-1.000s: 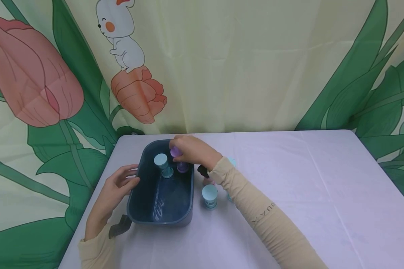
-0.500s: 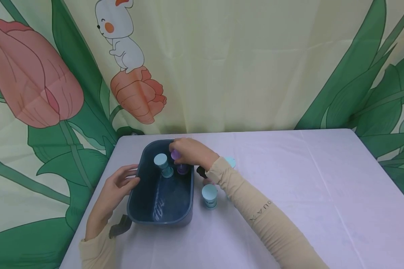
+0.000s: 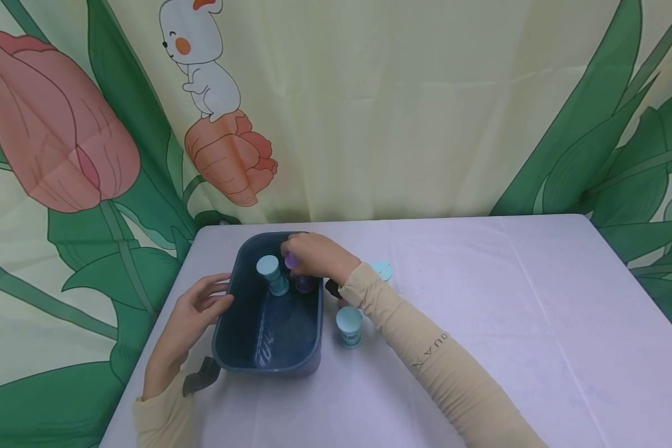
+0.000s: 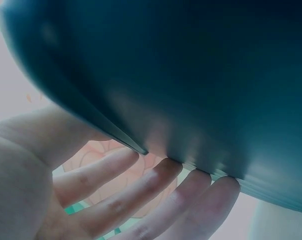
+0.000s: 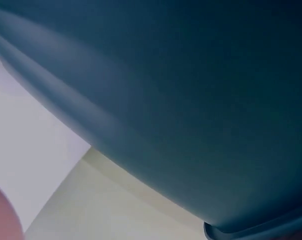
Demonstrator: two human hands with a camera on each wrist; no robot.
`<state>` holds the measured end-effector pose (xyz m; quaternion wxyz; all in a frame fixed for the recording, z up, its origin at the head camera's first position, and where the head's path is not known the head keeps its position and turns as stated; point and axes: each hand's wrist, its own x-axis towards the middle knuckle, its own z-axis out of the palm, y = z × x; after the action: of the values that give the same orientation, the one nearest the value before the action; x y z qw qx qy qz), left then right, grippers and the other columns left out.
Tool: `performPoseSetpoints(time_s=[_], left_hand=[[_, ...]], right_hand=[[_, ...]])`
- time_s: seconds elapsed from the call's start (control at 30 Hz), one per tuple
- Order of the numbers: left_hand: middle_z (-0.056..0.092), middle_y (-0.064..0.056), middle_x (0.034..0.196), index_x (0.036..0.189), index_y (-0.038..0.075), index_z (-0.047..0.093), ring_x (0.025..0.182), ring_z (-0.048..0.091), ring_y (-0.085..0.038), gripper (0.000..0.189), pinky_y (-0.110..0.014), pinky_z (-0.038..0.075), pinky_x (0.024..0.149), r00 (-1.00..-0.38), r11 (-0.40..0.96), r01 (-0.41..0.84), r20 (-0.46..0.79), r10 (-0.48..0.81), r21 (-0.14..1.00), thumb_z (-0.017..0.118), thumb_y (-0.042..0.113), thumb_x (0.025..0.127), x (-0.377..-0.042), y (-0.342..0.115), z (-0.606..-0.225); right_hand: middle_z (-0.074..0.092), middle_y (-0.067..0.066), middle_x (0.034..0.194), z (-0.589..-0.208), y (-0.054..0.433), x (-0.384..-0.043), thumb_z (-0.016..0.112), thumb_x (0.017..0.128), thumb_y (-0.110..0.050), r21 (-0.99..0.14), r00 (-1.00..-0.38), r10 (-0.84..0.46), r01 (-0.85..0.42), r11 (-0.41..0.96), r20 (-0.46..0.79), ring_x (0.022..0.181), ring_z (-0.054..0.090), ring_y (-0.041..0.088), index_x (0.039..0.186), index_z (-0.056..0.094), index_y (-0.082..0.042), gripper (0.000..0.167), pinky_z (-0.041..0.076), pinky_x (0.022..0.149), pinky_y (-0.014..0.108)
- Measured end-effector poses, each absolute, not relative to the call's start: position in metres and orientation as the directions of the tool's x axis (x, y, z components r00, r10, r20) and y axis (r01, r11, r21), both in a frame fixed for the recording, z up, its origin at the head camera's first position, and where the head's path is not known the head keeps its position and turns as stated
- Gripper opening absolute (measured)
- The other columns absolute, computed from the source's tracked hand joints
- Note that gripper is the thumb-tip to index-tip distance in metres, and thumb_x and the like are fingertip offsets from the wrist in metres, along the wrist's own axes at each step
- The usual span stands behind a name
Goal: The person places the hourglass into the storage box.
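Note:
A dark blue plastic bin (image 3: 266, 367) stands on the table. My right hand (image 3: 319, 256) reaches over its far right corner and holds a purple hourglass (image 3: 292, 261) by its top; the purple base shows low inside the bin. Beside that, a light blue hourglass (image 3: 268, 266) stands in the bin. My left hand (image 3: 196, 311) rests at the bin's left side, fingers fairly straight. In the left wrist view, fingertips (image 4: 223, 186) touch the bin's outer wall (image 4: 191, 75). The right wrist view is mostly filled by the bin wall (image 5: 166, 100), with the held piece out of sight.
Another light blue hourglass (image 3: 350, 325) stands right of the bin. A further light blue top (image 3: 382, 270) shows behind the right sleeve (image 3: 425, 342), and something pinkish is mostly hidden there. A white cloth covers the table (image 3: 509, 311); a printed curtain (image 3: 403, 124) hangs behind.
My right hand has lowered slightly towards the near side, still holding the purple hourglass in the bin. The left hand and the bin stay put.

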<state>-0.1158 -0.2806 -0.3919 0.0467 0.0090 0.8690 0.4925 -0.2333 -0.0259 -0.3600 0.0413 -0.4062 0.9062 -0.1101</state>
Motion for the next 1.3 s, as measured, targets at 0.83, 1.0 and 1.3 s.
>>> performPoseSetpoints(time_s=[0.83, 1.0, 1.3], left_hand=[[0.053, -0.02, 0.143, 0.147, 0.014, 0.044, 0.126, 0.055, -0.041, 0.054, -0.047, 0.052, 0.091, -0.996, 0.519, -0.019, -0.062, 0.066, 0.854, 0.061, 0.032, 0.099, -0.117, -0.282, -0.395], [0.053, -0.02, 0.143, 0.147, 0.014, 0.044, 0.126, 0.056, -0.04, 0.054, -0.042, 0.052, 0.09, -0.995, 0.514, -0.018, -0.064, 0.072, 0.857, 0.061, 0.032, 0.099, -0.116, -0.281, -0.394], [0.053, -0.019, 0.143, 0.148, 0.015, 0.043, 0.126, 0.056, -0.039, 0.056, -0.037, 0.052, 0.088, -0.995, 0.518, -0.021, -0.066, 0.07, 0.855, 0.061, 0.037, 0.099, -0.115, -0.281, -0.392]], right_hand=[[0.07, 0.006, 0.113, -0.358, -0.025, -0.229, 0.078, 0.087, -0.022, -0.225, -0.676, -0.737, -0.718, 0.658, 0.003, 0.103, 0.066, 0.019, 0.117, 0.071, -0.01, 0.033, 0.054, 0.093, 0.032], [0.069, 0.007, 0.113, -0.353, -0.021, -0.227, 0.076, 0.088, -0.022, -0.22, -0.673, -0.74, -0.723, 0.655, 0.011, 0.101, 0.065, 0.018, 0.118, 0.071, -0.01, 0.032, 0.053, 0.093, 0.031], [0.067, 0.004, 0.107, -0.341, -0.007, -0.224, 0.078, 0.087, -0.024, -0.219, -0.662, -0.746, -0.74, 0.636, 0.068, 0.096, 0.063, 0.016, 0.114, 0.072, -0.01, 0.03, 0.053, 0.089, 0.028]])
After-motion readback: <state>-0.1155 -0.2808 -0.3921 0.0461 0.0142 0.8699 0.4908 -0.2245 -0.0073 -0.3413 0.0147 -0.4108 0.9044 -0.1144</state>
